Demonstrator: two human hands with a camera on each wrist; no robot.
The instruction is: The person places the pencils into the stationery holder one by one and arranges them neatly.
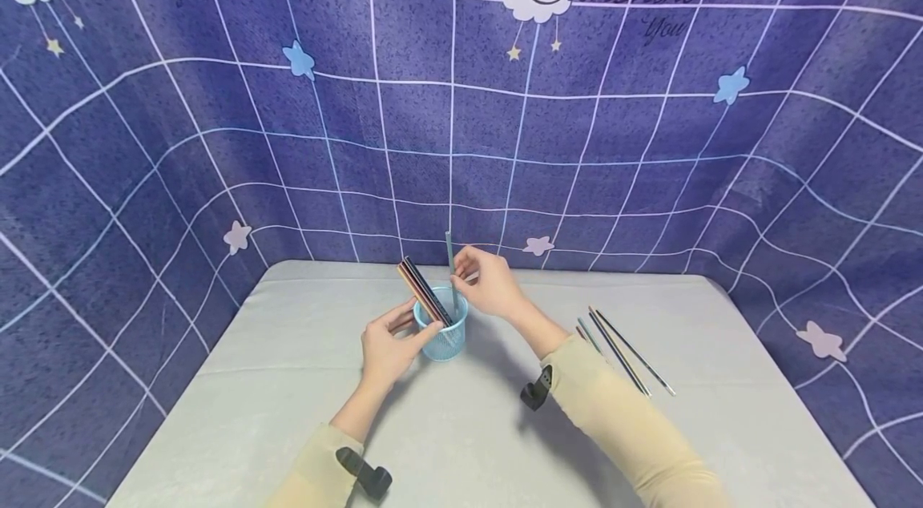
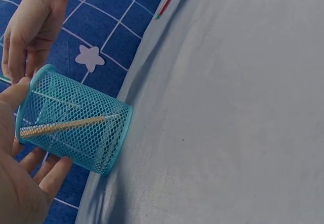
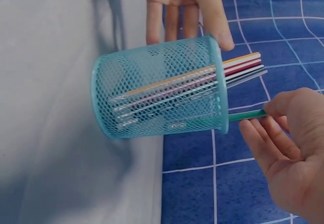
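A light-blue mesh pencil cup (image 1: 445,346) stands upright on the table. My left hand (image 1: 389,348) holds its left side, with the thumb at the rim and the fingers round the mesh. Several colored pencils (image 3: 244,68) lean together inside it, their upper ends sticking out toward the left in the head view. At the cup's right side, my right hand (image 1: 493,284) pinches a green pencil (image 3: 248,115) between thumb and fingers. This pencil is nearly upright, its lower part inside the cup, seen through the mesh in the right wrist view.
Several loose pencils (image 1: 620,352) lie on the pale cloth-covered table (image 1: 461,444), to the right beyond the right forearm. A blue grid-patterned cloth (image 1: 433,115) with stars and clouds hangs behind the table and along both sides.
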